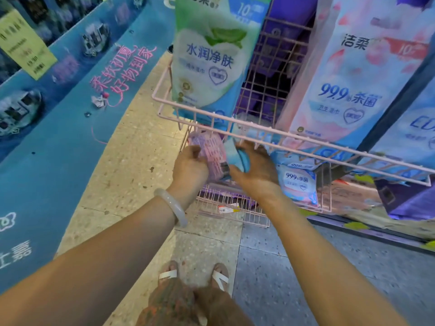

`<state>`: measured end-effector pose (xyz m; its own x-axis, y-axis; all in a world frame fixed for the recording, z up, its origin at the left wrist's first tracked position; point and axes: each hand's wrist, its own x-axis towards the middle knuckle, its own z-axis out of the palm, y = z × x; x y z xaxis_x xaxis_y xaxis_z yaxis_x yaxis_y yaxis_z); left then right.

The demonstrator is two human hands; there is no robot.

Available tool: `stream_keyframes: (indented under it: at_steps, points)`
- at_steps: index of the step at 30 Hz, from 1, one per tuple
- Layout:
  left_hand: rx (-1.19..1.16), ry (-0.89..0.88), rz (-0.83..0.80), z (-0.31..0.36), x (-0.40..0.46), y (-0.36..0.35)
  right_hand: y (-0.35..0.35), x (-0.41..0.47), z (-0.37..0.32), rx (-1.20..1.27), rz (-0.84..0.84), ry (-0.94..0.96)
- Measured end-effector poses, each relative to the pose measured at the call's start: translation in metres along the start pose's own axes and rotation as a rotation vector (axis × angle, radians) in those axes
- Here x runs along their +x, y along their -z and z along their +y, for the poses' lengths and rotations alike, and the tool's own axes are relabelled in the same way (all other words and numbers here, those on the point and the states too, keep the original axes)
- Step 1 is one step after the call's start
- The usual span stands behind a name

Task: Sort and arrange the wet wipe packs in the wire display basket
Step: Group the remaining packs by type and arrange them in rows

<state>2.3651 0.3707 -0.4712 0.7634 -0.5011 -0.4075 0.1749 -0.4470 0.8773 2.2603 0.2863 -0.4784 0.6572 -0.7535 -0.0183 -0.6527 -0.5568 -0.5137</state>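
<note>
Left hand: the left hand (189, 164) curls round a pink wet wipe pack (210, 151), printed back toward the camera, probably to keep it upright while a slot is made.
Right hand: the right hand (255, 165) has its fingers wrapped over a blue pack (236, 156), held edge-on against the pink one, likely to square the two together.
Where: both packs sit just under the front rail (294, 137) of the upper pink wire basket, in the lower basket (235, 208).
Neighbours: a 99.9 pack (299, 184) lies right of the rail's middle; tall green (209, 57) and pink (348, 74) bags stand above the rail.
</note>
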Motion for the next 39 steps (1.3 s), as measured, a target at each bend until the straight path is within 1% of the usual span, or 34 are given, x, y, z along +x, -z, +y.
stream_keyframes:
  at_steps: [1,2,4,6,7,8,10,12,14,16,18,20,21,24,25,28,31,32,33,35,36,37,39]
  points:
    - [0.070,0.045,0.043,0.002,0.008,-0.001,0.003,-0.004,0.006,0.040,0.041,-0.050]
    - [0.134,0.088,0.033,0.005,0.015,-0.004,0.006,-0.007,0.012,0.099,0.082,-0.110]
    - [0.300,0.120,-0.102,0.012,0.030,-0.012,0.010,-0.011,0.021,0.211,0.139,-0.222]
    - [0.411,0.090,-0.228,0.016,0.042,-0.020,0.011,-0.014,0.026,0.256,0.165,-0.300]
    - [0.468,0.068,-0.263,0.016,0.045,-0.024,0.010,-0.016,0.029,0.295,0.190,-0.317]
    - [0.539,0.040,-0.286,0.015,0.049,-0.026,0.010,-0.018,0.030,0.351,0.233,-0.324]
    - [0.594,0.006,-0.252,0.012,0.054,-0.028,0.010,-0.019,0.031,0.449,0.301,-0.345]
    - [0.464,0.046,-0.183,0.008,0.058,-0.029,0.010,-0.019,0.030,0.454,0.280,-0.377]
    - [0.268,0.145,-0.125,0.008,0.057,-0.028,0.012,-0.018,0.027,0.384,0.248,-0.377]
    - [0.203,0.191,-0.123,0.007,0.057,-0.028,0.014,-0.017,0.026,0.352,0.237,-0.342]
    - [0.206,0.167,-0.111,0.007,0.054,-0.029,0.018,-0.018,0.025,0.326,0.199,-0.347]
    - [0.125,0.088,-0.063,0.010,0.045,-0.028,0.020,-0.018,0.026,0.295,0.173,-0.347]
    - [0.033,0.064,-0.039,0.013,0.041,-0.025,0.021,-0.017,0.027,0.283,0.169,-0.347]
    - [-0.512,0.138,-0.001,0.025,0.031,-0.006,0.026,-0.017,0.026,0.223,0.122,-0.375]
    - [-0.559,0.121,0.025,0.026,0.030,0.005,0.027,-0.016,0.025,0.197,0.100,-0.397]
    - [-0.513,0.048,0.116,0.019,0.023,0.041,0.027,-0.013,0.019,0.093,0.063,-0.432]
    - [-0.489,0.092,0.199,0.009,0.016,0.066,0.021,-0.011,0.000,-0.061,0.073,-0.415]
    - [-0.479,0.108,0.203,0.007,0.012,0.070,0.018,-0.010,-0.010,-0.088,0.032,-0.368]
    - [-0.471,0.120,0.191,0.004,0.009,0.074,0.013,-0.010,-0.019,-0.073,-0.027,-0.286]
    - [-0.464,0.150,0.146,-0.001,0.002,0.078,0.006,-0.008,-0.035,0.072,-0.174,-0.158]
    - [-0.460,0.163,0.118,-0.004,-0.001,0.079,0.005,-0.005,-0.039,0.123,-0.218,-0.145]
    - [-0.456,0.178,0.094,-0.005,-0.004,0.082,0.006,-0.002,-0.038,0.137,-0.204,-0.162]
    - [-0.474,0.201,0.046,-0.009,-0.005,0.088,0.011,0.005,-0.025,0.021,-0.125,-0.291]
